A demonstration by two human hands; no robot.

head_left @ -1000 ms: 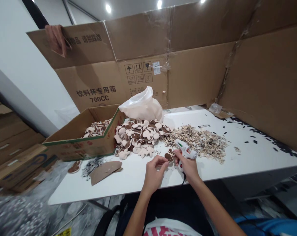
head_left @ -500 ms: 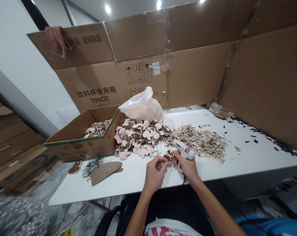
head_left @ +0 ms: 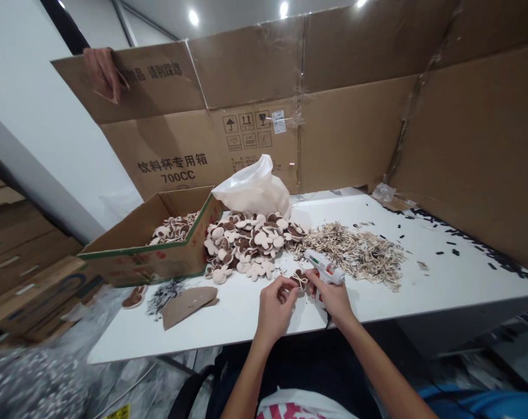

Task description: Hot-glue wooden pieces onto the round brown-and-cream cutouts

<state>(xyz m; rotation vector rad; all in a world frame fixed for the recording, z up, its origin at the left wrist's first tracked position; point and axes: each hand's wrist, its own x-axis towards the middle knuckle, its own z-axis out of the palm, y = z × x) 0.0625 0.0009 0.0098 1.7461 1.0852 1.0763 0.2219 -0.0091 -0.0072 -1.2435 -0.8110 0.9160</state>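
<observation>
Head view, the only one. Your brown piece (head_left: pixel 296 276) sits between your two hands, above the near part of the tabletop (head_left: pixel 237 320), with a pale cord bow (head_left: pixel 301 281) on its face. Left hand (head_left: pixel 276 302): thumb and index closed narrow, tips pinching the piece's left edge. Right hand (head_left: pixel 333 295): wrapped round a white glue gun (head_left: pixel 323 265), fingertips at the piece's right edge; can't tell how firmly they touch it. Piece lies ahead of both palms, left of the gun, so neither hand is clearly nearer. Long axis: can't tell, your fingers cover too much. Gun body slants from far left to near right, its far end just beyond the piece.

Around it: pile of brown-and-cream pieces (head_left: pixel 246 244) beyond your left hand, pile of cord bows (head_left: pixel 355 250) beyond your right. Open box (head_left: pixel 145 266) further left.

Writing: cardboard wall (head_left: pixel 355 128) reads 饮料杯专用箱 and 700CC, plus umbrella, up-arrow and broken-glass icons. Top line is partly covered by what looks like another person's hand (head_left: pixel 103 73). Small print and white label (head_left: pixel 279 121) too small to read. No brand on the gun legible.
</observation>
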